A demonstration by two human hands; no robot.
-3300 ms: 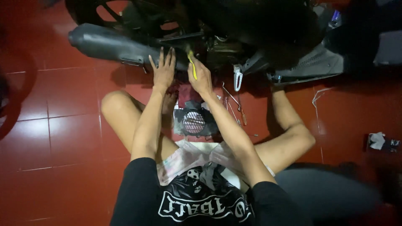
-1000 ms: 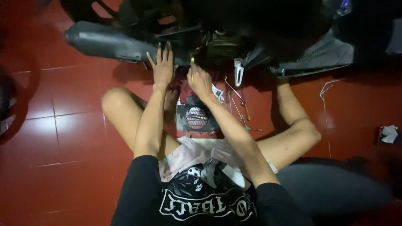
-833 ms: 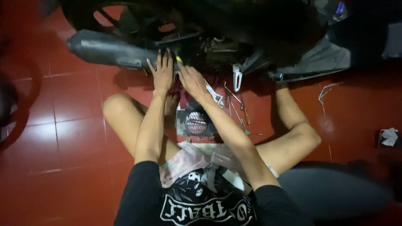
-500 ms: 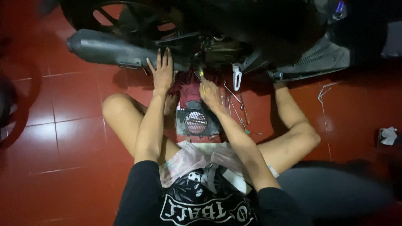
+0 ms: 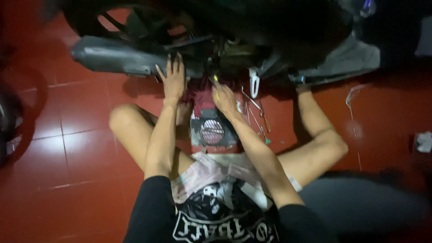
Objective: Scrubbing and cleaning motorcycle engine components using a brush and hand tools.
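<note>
**Red-tiled floor, person seated under a motorcycle**

Red floor tiles (image 5: 81,148) carry a seated person, legs spread, facing the dark underside of a motorcycle (image 5: 252,31). Left hand (image 5: 173,80): fingers spread flat, pressed against the grey exhaust pipe (image 5: 117,57). Right hand (image 5: 225,96): closed around a yellow-handled tool (image 5: 216,81), its tip pointing up into the engine area; tip hidden in shadow. Black round-grilled cover (image 5: 211,131) lies on the floor between the knees, just below the right hand. Thin metal tools (image 5: 258,117) lie beside it.

Red tiled floor (image 5: 81,148); fan cover (image 5: 210,132); hand tools (image 5: 257,112).
</note>
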